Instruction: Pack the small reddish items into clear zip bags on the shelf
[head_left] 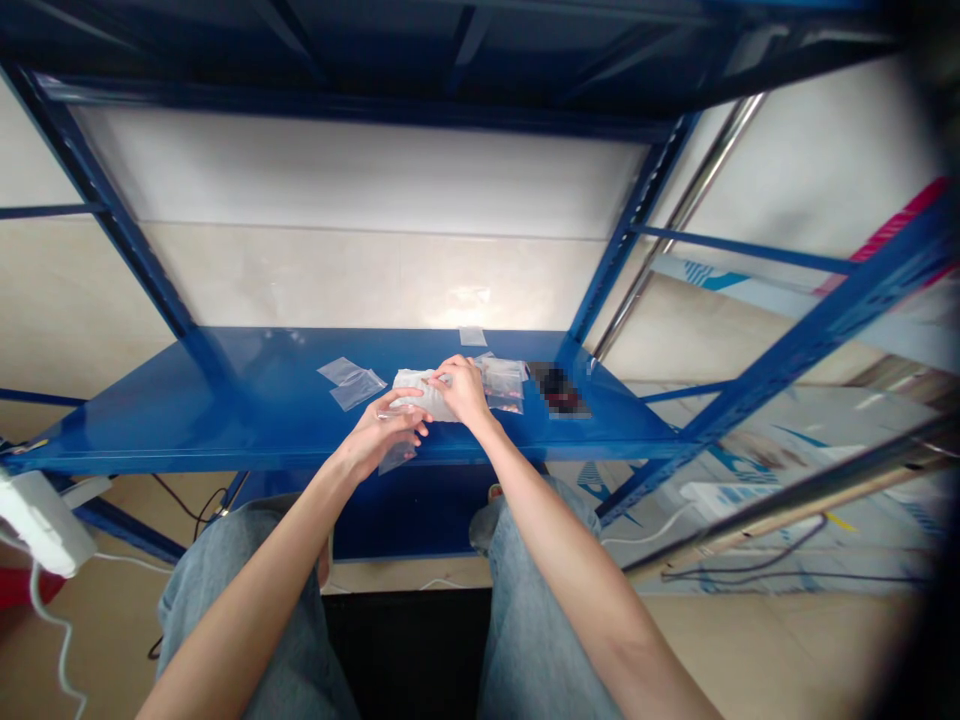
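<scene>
Both arms [585, 590] angle inward over the blue steel shelf [135, 435]. Left hand [384, 432] and right hand [463, 390] are together, clamped on a white plastic packet [420, 396] on the shelf. Clear zip bags [502, 385] lie on either side.

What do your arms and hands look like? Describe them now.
Both forearms are bare, and no sleeves, gloves or watch show on the left hand or right hand. Below them are loose, pale blue denim jeans.

Bright, soft light — glare on the plastic bags [502, 380], warped, darkened edges.
</scene>
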